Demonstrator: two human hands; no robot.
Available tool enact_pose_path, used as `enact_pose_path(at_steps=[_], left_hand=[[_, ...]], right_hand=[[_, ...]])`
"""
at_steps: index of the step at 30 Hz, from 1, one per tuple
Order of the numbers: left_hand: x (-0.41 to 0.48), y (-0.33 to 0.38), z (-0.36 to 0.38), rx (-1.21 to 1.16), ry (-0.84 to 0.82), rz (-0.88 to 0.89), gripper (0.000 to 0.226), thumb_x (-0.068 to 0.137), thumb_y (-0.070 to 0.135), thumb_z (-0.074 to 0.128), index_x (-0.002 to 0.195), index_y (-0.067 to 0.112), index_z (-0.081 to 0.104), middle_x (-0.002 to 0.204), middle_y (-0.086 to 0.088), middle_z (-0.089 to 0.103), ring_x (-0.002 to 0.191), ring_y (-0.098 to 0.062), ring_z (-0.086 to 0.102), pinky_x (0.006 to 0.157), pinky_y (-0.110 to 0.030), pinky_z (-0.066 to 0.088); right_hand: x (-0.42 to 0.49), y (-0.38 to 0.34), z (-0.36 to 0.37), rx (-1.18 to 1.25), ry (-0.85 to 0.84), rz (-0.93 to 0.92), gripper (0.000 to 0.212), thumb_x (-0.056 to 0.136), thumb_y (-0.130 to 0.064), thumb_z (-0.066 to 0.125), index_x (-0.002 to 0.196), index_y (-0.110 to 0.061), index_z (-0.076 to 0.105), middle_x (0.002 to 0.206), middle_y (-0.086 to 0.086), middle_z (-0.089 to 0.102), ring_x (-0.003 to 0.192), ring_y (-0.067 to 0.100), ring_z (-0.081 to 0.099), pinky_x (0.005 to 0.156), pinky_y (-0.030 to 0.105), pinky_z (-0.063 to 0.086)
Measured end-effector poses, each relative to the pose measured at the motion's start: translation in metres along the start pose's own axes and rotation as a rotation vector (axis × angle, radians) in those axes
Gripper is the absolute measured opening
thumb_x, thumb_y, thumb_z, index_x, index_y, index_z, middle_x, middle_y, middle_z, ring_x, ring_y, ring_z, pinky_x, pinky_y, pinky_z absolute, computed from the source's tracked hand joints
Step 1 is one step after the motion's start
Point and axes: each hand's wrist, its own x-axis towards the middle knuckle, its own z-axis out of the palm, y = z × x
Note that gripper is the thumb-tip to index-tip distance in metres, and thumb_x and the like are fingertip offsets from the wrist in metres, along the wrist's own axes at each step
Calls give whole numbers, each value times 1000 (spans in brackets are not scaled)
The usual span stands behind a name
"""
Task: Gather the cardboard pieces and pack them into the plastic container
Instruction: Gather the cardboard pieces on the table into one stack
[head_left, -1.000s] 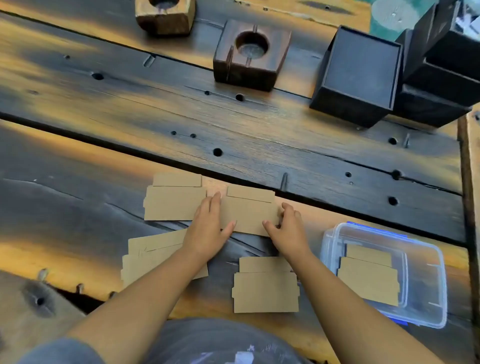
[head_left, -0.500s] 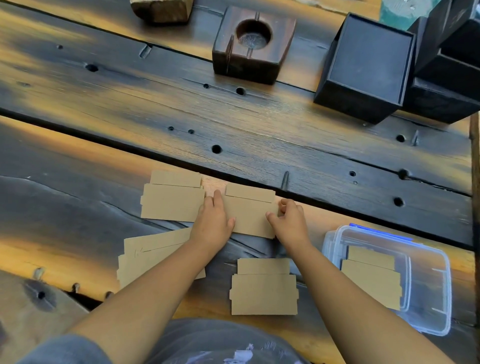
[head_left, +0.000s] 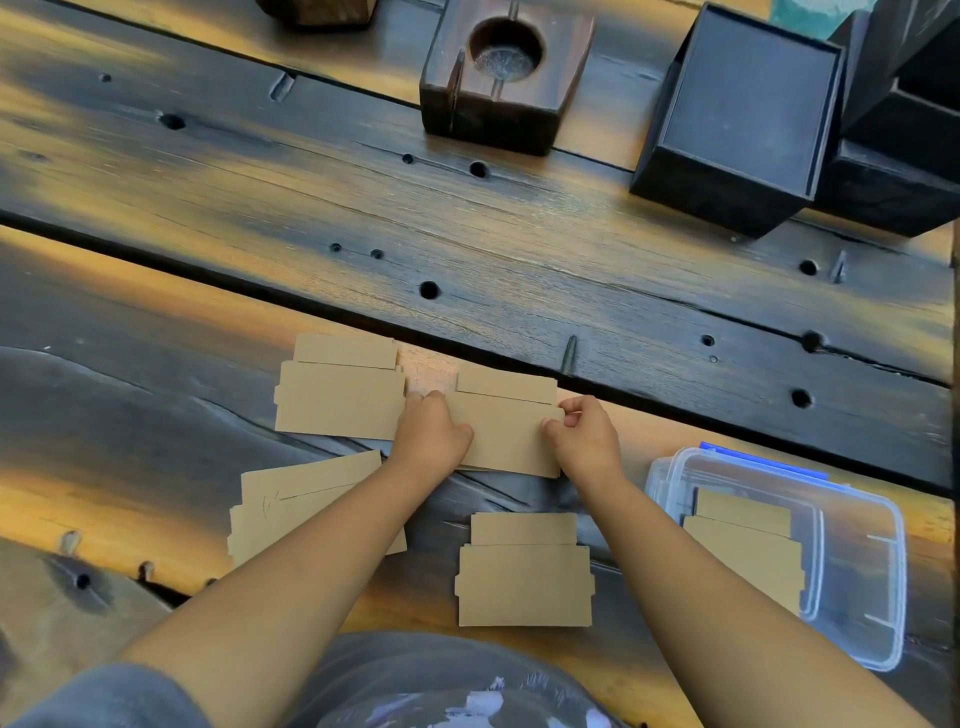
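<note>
Several flat brown cardboard pieces lie on the dark wooden table. My left hand (head_left: 431, 434) and my right hand (head_left: 584, 439) pinch the two side edges of the middle cardboard piece (head_left: 506, 431). Another piece (head_left: 340, 395) lies just left of it. A fanned pile (head_left: 301, 499) sits at the lower left, partly under my left forearm. One more piece (head_left: 524, 571) lies between my forearms. The clear plastic container (head_left: 857, 551) with blue clips stands at the right and holds cardboard pieces (head_left: 743, 545).
A dark wooden block with a round hollow (head_left: 501, 78) stands at the back. Black boxes (head_left: 743, 119) crowd the back right corner. A gap between planks (head_left: 208, 283) runs across the table. The table's right edge is close to the container.
Both hands have gone from lying flat beside the middle piece to curling their fingers around its side edges. The view has shifted slightly forward.
</note>
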Motion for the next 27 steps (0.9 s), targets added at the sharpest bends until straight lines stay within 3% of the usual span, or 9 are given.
enact_pose_path(at_steps=[7,10,14,17,27], left_hand=[[-18,-6,2,-114,-7,9,38,84,19,62,119,6,58,120,-13,57,109,-31,57,87,-34,50],[-33,-11,2,-167,-14,5,35,85,17,61,119,9,59,117,-9,61,108,-27,59,80,-29,46],[-56,-21,4,-256,-28,25,30,83,14,60,113,14,64,109,-6,68,104,-23,63,87,-36,54],[-74,-30,6,-297,-44,43,31,82,15,60,111,20,65,110,-3,68,102,-19,64,90,-39,55],[-124,-51,28,-341,-102,67,28,84,23,61,111,23,61,104,3,65,97,-17,63,82,-31,52]], right_hand=[[-15,6,-9,21,33,-55,23,85,-13,62,107,-16,57,87,-7,55,87,17,54,77,29,41],[-26,11,-13,58,28,-86,20,84,-11,60,101,-20,56,80,-11,53,83,17,54,79,35,47],[-43,23,-19,116,-3,-110,20,84,-10,59,100,-22,59,83,-7,56,82,18,56,81,43,52],[-59,34,-22,127,-26,-129,16,88,-9,58,99,-21,60,85,-4,58,84,18,57,82,41,51],[-99,76,-21,40,-29,-107,19,88,-12,58,106,-19,61,97,-1,64,93,20,63,82,35,50]])
